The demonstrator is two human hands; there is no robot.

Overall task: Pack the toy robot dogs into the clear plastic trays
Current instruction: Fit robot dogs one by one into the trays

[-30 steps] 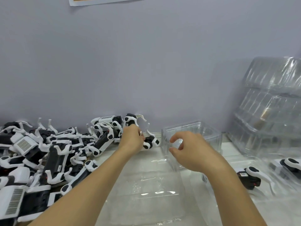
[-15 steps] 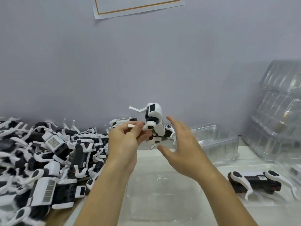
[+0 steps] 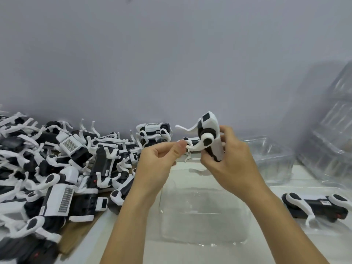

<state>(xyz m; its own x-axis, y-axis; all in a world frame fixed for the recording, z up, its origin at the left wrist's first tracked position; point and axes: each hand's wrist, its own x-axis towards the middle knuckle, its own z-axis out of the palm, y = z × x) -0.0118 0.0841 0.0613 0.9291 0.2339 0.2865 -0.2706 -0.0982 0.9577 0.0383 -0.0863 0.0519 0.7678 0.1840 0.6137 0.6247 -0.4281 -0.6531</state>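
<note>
Toy robot dog (image 3: pixel 209 136): upright above the counter (image 3: pixel 133 235), body gripped by right hand (image 3: pixel 228 162), one white leg pinched by left hand (image 3: pixel 162 162). Empty clear tray (image 3: pixel 202 212): below both hands. Dog pile (image 3: pixel 57 168): left of left hand.

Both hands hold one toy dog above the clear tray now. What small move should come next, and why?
Probably fold the leg in. The right hand grips the toy dog upright by its body, and the left hand pinches the tip of one white leg, which sticks out sideways. The empty clear tray lies right below, ready to take the dog.
</note>
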